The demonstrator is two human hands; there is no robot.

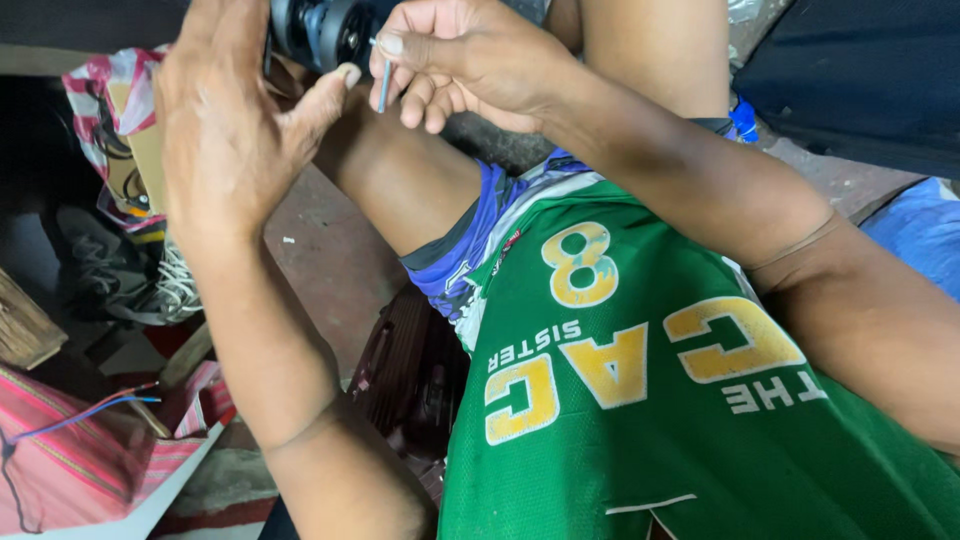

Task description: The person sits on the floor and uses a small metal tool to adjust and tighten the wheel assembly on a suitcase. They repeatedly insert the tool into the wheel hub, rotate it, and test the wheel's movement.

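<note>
Your left hand (225, 120) steadied the dark motor (325, 30), fingers spread; beside it, your right hand (455, 65) pinched a thin pin (385, 85), needing careful alignment.

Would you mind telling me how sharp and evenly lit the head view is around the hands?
Head view: soft even light, no glare; the left hand and right hand look sharp; the dark round part is cut by the top edge; the left corner lies in shadow.

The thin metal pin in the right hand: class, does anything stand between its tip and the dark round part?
Nothing visible does. The right hand pinches the thin pin just beside the dark round part; the left hand steadies that part from the other side.
</note>
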